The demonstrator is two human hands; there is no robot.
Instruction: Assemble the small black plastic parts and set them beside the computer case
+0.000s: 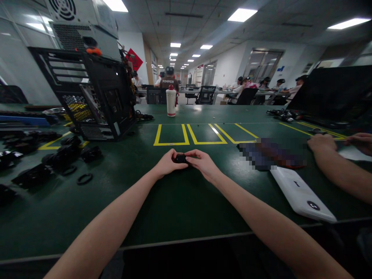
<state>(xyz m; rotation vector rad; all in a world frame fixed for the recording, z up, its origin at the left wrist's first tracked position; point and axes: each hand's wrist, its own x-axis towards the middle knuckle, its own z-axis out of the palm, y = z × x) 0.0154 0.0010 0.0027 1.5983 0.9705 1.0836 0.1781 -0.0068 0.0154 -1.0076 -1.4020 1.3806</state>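
Note:
Both my hands meet over the green table (174, 205) around a small black part (180, 158), too small and covered to name. Thumb and fingers of my left hand (168, 163) pinch its left side. From the right, the fingertips of my right hand (202, 161) close on its other side. Beyond my hands, yellow tape outlines (170, 144) mark the tabletop. Off to the left lie a black ring (84, 178) and several dark parts (65, 153).
An opened computer case (113, 104) stands at left with a power supply unit (84, 42) on top. A white tumbler (171, 101) stands ahead. At right are a white device (302, 193), a pixelated patch, a dark monitor (334, 95) and another person's hand (322, 142).

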